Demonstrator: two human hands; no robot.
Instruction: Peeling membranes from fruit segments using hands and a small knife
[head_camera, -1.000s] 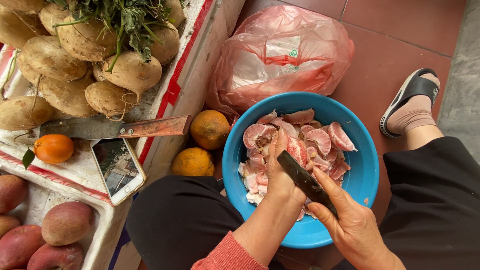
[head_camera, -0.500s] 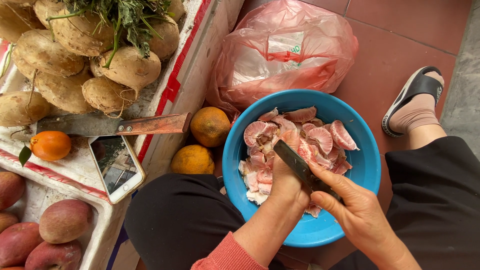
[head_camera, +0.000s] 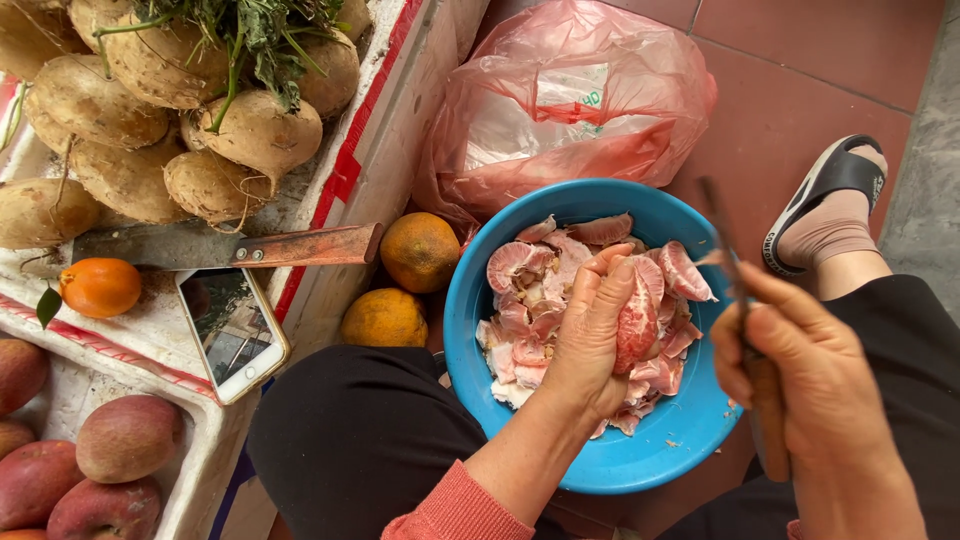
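Two oranges (head_camera: 420, 250) beside bowl (head_camera: 700, 420)

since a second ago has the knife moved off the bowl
Yes. The knife in the right hand has swung right, from over the fruit pieces to the blue bowl's right rim.

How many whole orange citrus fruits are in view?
3. One orange fruit with a leaf lies on the white box beside the phone. Two duller ones sit on the floor left of the blue bowl: upper, lower. More may be hidden.

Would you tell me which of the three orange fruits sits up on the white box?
The small glossy orange fruit beside the cleaver; the other two oranges lie on the floor.
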